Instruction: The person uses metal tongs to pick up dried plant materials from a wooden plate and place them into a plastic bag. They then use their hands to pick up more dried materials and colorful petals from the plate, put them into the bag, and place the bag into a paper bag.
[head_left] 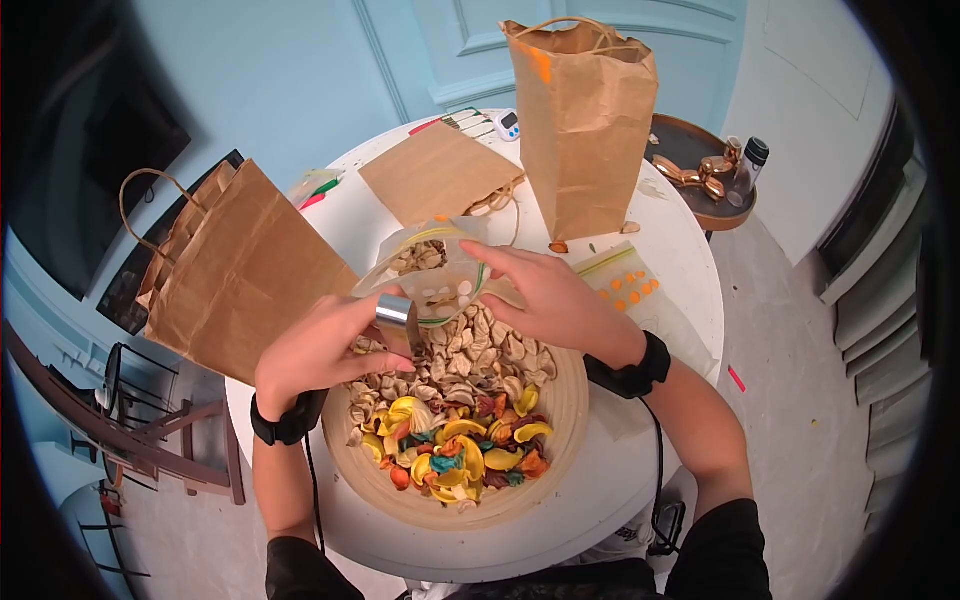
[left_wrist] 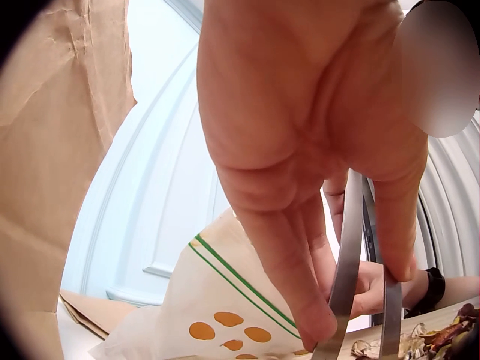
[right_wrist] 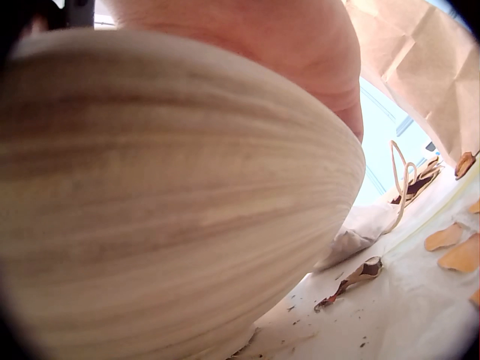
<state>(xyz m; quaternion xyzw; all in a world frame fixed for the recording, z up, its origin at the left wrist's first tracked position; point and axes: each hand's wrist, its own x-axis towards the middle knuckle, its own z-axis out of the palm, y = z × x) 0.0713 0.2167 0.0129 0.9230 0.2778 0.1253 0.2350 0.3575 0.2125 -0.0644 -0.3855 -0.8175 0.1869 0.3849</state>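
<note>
My left hand (head_left: 325, 345) holds metal tongs (head_left: 394, 312) between thumb and fingers, over the far left of a round wooden bowl (head_left: 565, 440). In the left wrist view, the two flat arms of the tongs (left_wrist: 349, 262) stand a little apart. With thumb and fingers, my right hand (head_left: 550, 300) grips the rim of a translucent zip bag (head_left: 450, 280). The bag's mouth gapes, showing beige dried petals (head_left: 418, 258) inside. Beige petals (head_left: 480, 350) fill the bowl's far half; yellow, orange and teal pieces (head_left: 465, 455) lie nearer me. The tongs' tips are hidden in the head view.
Paper bags stand at the left (head_left: 250, 270) and back right (head_left: 585, 130); another paper bag (head_left: 435, 170) lies flat between them. A second zip bag with orange dots (head_left: 625, 285) lies right. A white timer (head_left: 507, 124) sits at the back. Beyond is a side table (head_left: 715, 212).
</note>
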